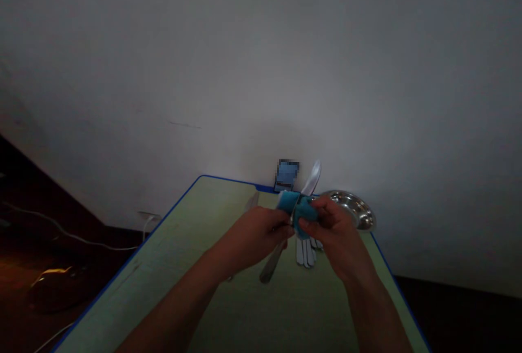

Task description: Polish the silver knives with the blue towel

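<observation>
Over the table [228,315], the left hand [255,233] curls closed around a knife [313,178], blade toward one o'clock; the right hand [336,228] pinches a blue cloth [306,212] against it. Other cutlery [305,255] lies at six o'clock, whether already handled I can't tell.
</observation>
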